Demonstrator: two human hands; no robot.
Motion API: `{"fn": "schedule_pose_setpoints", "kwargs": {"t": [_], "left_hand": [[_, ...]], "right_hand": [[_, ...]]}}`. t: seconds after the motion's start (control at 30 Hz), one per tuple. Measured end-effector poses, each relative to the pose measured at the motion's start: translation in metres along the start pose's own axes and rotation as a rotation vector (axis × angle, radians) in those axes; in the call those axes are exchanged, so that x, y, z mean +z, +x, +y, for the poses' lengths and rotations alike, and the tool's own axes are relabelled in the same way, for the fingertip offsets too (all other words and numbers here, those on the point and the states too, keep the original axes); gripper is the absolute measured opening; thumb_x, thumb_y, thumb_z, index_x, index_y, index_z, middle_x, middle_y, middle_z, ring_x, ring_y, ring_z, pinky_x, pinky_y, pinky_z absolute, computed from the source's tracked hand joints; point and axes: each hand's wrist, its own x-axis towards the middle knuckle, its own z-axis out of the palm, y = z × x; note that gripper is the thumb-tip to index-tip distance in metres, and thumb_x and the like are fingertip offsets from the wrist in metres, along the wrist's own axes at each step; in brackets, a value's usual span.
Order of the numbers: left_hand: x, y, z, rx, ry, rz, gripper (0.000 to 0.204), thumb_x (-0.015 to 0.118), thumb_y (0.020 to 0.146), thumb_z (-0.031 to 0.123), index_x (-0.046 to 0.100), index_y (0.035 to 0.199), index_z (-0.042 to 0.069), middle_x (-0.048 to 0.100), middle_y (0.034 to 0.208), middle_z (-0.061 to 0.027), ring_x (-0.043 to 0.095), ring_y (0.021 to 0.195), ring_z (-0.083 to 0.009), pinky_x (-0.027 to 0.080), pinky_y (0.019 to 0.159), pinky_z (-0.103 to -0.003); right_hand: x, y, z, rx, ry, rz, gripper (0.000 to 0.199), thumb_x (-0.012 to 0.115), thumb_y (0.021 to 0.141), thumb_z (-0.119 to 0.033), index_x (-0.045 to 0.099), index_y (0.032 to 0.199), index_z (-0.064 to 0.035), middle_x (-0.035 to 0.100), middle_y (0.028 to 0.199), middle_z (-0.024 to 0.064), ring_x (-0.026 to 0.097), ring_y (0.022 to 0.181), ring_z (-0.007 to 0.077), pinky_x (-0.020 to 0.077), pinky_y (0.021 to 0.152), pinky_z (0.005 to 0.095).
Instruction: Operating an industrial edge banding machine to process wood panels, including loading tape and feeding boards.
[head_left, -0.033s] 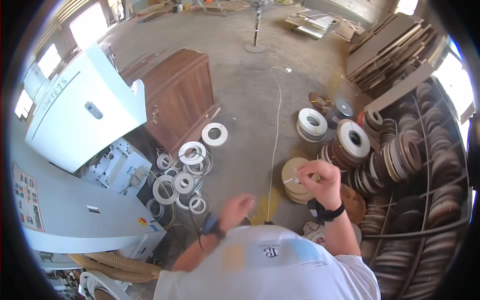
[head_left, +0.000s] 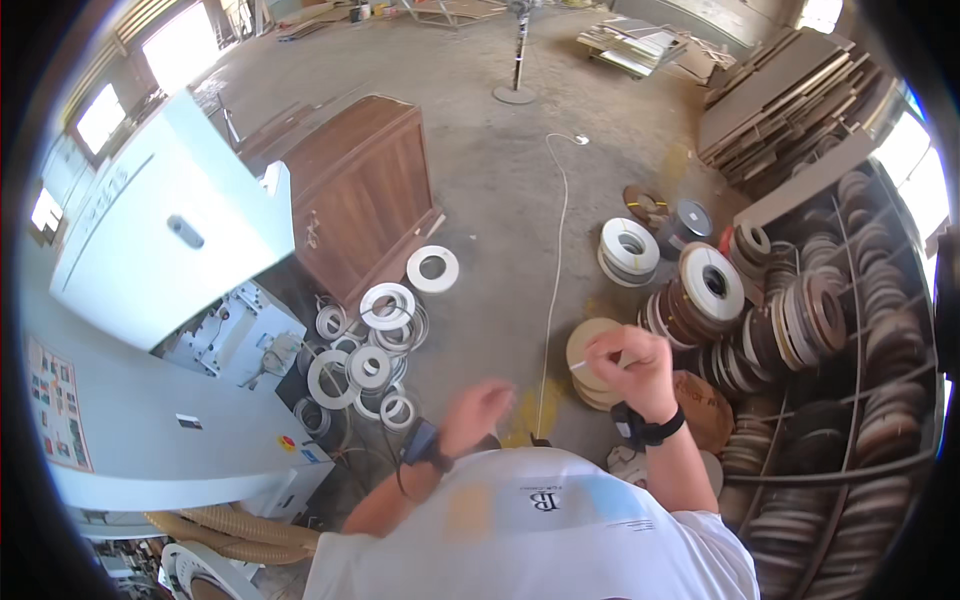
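Note:
My right hand (head_left: 634,368) is raised in front of my chest at the right. Its thumb and fingers pinch a short, thin white stick (head_left: 579,366), whose exact kind is too small to make out. Beneath that hand a stack of beige rolls (head_left: 590,340) stands on the floor, partly covered by the fingers. My left hand (head_left: 478,412) hovers before my body, left of the right hand and touching nothing I can see. Its fingers are blurred. The nearest things to it are white ring-shaped rolls (head_left: 397,411) on the floor.
A white machine (head_left: 180,235) with a raised cover stands at the left, beside a brown wooden cabinet (head_left: 365,190). A rack (head_left: 850,468) at the right holds many edging rolls. A white cord (head_left: 556,270) runs along the floor. Boards (head_left: 775,95) lean at the far right.
The view has shifted slightly. My right hand has turned a little, and the white stick shows more plainly at its fingertips. My left hand has risen slightly.

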Motion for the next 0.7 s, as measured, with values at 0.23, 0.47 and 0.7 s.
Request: {"fn": "schedule_pose_setpoints", "kwargs": {"t": [0.23, 0.47, 0.7], "left_hand": [[-0.026, 0.197, 0.147, 0.308, 0.17, -0.086, 0.014, 0.072, 0.105, 0.011, 0.074, 0.115, 0.001, 0.078, 0.095, -0.0068, 0.074, 0.086, -0.0127, 0.059, 0.079, -0.029], [-0.039, 0.417, 0.197, 0.557, 0.181, -0.089, 0.01, 0.072, 0.104, 0.003, 0.073, 0.112, -0.003, 0.076, 0.095, -0.0097, 0.077, 0.086, -0.0135, 0.059, 0.071, -0.027], [-0.06, 0.611, 0.251, 0.726, 0.281, -0.008, 0.011, 0.077, 0.097, -0.003, 0.073, 0.107, -0.001, 0.076, 0.093, -0.0097, 0.074, 0.076, -0.0158, 0.056, 0.068, -0.029]], "right_hand": [[0.02, 0.149, 0.093, 0.108, 0.258, 0.142, 0.007, 0.08, 0.086, 0.007, 0.077, 0.085, 0.0008, 0.078, 0.085, 0.0062, 0.068, 0.076, 0.0072, 0.055, 0.069, 0.0241], [-0.026, 0.329, 0.194, 0.035, 0.16, 0.157, 0.01, 0.088, 0.085, 0.004, 0.081, 0.093, 0.0018, 0.08, 0.088, 0.005, 0.07, 0.075, 0.01, 0.0553, 0.069, 0.0239], [-0.058, 0.523, 0.258, -0.152, 0.151, 0.076, 0.011, 0.09, 0.08, 0.003, 0.082, 0.088, 0.0008, 0.081, 0.089, 0.0103, 0.075, 0.076, 0.0164, 0.0583, 0.069, 0.0285]]}}
